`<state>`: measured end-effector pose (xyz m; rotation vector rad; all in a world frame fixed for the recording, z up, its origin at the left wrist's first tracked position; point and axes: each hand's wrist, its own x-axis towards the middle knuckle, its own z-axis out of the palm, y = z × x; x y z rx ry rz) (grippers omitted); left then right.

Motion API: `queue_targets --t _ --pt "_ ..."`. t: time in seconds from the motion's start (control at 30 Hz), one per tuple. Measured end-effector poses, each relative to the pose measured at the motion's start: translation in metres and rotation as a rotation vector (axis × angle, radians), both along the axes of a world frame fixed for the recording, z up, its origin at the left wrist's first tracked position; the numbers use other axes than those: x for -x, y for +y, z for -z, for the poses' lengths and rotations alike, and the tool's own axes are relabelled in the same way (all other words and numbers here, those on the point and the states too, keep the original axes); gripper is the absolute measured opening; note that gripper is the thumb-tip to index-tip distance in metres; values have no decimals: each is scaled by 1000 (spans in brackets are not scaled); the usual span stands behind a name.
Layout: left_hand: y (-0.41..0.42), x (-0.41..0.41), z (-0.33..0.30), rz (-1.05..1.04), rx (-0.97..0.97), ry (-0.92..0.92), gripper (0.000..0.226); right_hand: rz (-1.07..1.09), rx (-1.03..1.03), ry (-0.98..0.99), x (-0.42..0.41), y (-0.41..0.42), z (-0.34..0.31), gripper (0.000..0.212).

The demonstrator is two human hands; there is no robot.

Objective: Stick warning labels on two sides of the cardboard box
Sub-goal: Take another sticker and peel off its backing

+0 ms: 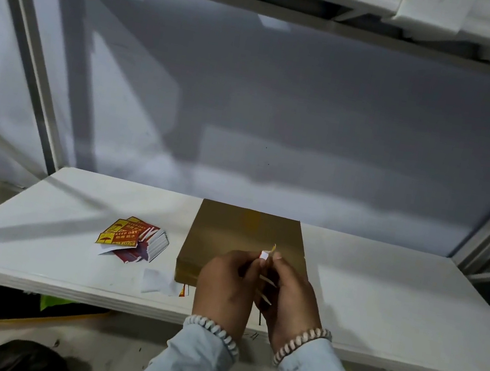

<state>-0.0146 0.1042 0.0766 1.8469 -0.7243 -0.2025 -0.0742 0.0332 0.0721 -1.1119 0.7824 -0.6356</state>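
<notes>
Label point(265, 257) is pinched edge-on btwn left hand point(226, 285) and right hand point(291, 292) over cardboard box point(244, 243); backing prob. being peeled, view poor. Next: backing is to be stripped, label pressed flat on a box side.

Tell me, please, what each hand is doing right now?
Left hand: closed, pinching the label held over the cardboard box.
Right hand: closed on the same label, apparently peeling its backing.

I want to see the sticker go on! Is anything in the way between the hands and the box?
Nothing visible is. Both hands, left hand and right hand, hold the label just above the cardboard box, whose top is bare. The sticker pile lies off to the left.
</notes>
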Motion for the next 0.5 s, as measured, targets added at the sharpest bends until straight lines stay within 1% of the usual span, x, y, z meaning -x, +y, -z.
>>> queue_targets --t 0.1,0.2,0.33,0.5 --pt "0 -2 -1 0 21 24 24 -5 39 0 -2 0 1 22" --pt "1 -2 -2 8 45 87 21 -4 17 -16 -5 0 2 15" --pt "1 -3 -2 9 72 183 21 -32 2 -22 -7 -1 2 15" --pt "3 -4 -1 16 100 235 22 -63 13 -21 -9 0 4 18"
